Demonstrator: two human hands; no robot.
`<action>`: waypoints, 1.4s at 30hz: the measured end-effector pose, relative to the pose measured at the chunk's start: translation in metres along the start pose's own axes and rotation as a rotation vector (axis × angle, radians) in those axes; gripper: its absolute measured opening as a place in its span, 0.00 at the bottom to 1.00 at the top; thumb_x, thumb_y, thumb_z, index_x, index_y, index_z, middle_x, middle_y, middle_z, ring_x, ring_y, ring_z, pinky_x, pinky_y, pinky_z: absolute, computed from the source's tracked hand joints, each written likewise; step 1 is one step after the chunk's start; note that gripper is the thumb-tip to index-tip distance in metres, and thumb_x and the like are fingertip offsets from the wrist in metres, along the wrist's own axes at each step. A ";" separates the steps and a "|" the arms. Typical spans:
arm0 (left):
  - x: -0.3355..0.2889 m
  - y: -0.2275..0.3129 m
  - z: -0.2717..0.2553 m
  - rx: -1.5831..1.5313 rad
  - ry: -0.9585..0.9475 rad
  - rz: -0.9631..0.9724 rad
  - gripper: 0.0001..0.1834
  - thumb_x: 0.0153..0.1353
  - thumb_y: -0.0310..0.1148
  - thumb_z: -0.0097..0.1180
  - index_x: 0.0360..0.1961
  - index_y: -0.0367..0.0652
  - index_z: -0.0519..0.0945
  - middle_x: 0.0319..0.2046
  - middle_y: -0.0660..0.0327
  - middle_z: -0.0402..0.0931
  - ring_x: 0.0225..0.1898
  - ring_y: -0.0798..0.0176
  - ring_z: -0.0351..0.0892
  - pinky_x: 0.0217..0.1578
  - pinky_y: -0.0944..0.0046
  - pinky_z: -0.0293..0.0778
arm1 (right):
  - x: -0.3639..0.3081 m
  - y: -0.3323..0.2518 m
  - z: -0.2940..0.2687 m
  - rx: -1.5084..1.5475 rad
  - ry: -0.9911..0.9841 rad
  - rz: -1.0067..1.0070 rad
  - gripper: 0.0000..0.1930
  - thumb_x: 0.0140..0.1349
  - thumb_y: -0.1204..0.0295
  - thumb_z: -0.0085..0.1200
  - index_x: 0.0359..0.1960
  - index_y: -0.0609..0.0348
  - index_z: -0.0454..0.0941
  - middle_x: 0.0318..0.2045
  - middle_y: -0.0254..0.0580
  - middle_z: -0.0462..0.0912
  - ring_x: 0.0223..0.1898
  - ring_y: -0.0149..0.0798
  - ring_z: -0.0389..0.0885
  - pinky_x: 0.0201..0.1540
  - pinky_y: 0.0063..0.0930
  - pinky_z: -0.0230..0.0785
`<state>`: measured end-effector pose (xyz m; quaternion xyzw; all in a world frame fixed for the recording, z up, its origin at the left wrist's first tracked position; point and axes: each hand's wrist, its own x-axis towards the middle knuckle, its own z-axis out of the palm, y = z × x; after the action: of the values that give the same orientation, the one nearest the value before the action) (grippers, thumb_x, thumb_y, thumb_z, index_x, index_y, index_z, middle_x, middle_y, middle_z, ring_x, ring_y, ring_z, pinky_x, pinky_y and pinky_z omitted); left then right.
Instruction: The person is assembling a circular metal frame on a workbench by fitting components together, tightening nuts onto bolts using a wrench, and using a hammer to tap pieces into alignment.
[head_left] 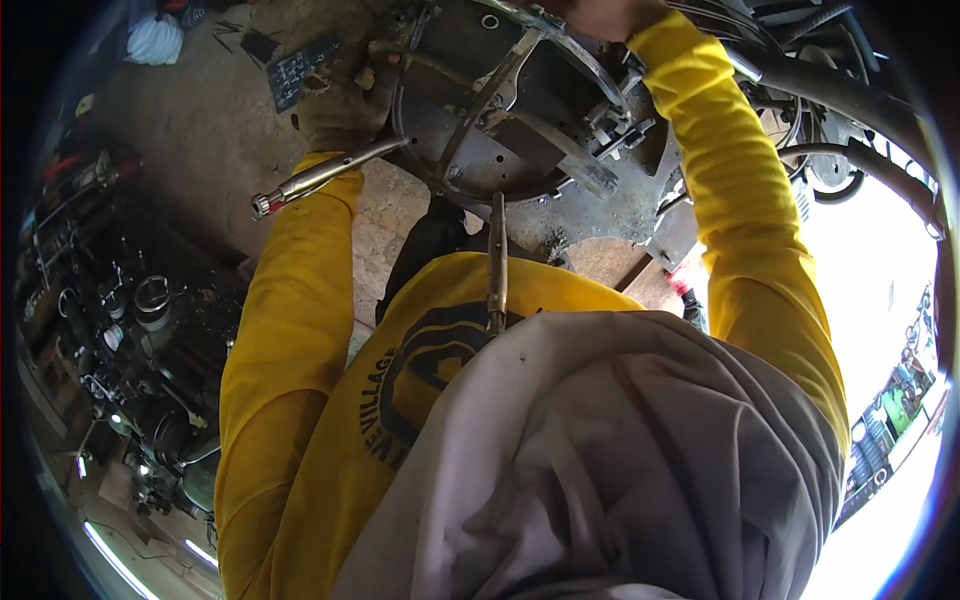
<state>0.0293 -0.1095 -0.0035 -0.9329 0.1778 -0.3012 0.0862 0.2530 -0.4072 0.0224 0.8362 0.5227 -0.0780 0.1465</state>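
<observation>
A round dark steel assembly [505, 160], with curved bars, welded brackets and a rim, lies in front of me. On its left side my left hand [343, 112] is in shadow, its fingers curled against the rim. My right hand [605, 16] is closed over the far edge, and the picture's top cuts part of it off. Two metal rods stick out from the assembly: one rod [325, 178] crosses above my left wrist, its end reddish. The other rod [497, 255] points toward my chest.
A dark slotted plate [298, 75] and a white bag [155, 40] lie on the floor at far left. Greasy machine parts [150, 330] crowd the left side. Thick hoses and pipes [850, 100] run along the right. A flat metal plate [600, 235] sits under the assembly's near right side.
</observation>
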 end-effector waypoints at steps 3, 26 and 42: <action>0.014 0.010 -0.013 -0.330 -0.298 -0.575 0.27 0.67 0.59 0.54 0.55 0.52 0.81 0.47 0.56 0.83 0.47 0.52 0.84 0.41 0.52 0.80 | -0.036 -0.022 -0.029 -0.027 0.688 -0.133 0.08 0.43 0.62 0.62 0.23 0.49 0.84 0.25 0.38 0.81 0.32 0.48 0.80 0.35 0.40 0.71; 0.012 0.003 -0.011 -0.006 -0.561 -0.331 0.31 0.67 0.62 0.50 0.62 0.55 0.74 0.59 0.55 0.77 0.54 0.47 0.80 0.55 0.49 0.74 | -0.112 -0.042 -0.066 0.385 0.649 0.038 0.19 0.48 0.54 0.68 0.31 0.57 0.85 0.29 0.49 0.83 0.31 0.56 0.82 0.35 0.45 0.75; 0.005 -0.001 -0.016 -0.052 -0.357 -0.259 0.21 0.72 0.56 0.43 0.57 0.61 0.78 0.55 0.61 0.77 0.43 0.48 0.85 0.38 0.50 0.80 | -0.136 -0.081 -0.033 0.451 0.446 0.337 0.15 0.68 0.57 0.54 0.29 0.51 0.83 0.27 0.39 0.84 0.29 0.48 0.83 0.32 0.44 0.73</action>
<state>0.0240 -0.1111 0.0126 -0.9884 0.0460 -0.1349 0.0527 0.1197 -0.4795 0.0789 0.9184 0.3662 0.0183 -0.1487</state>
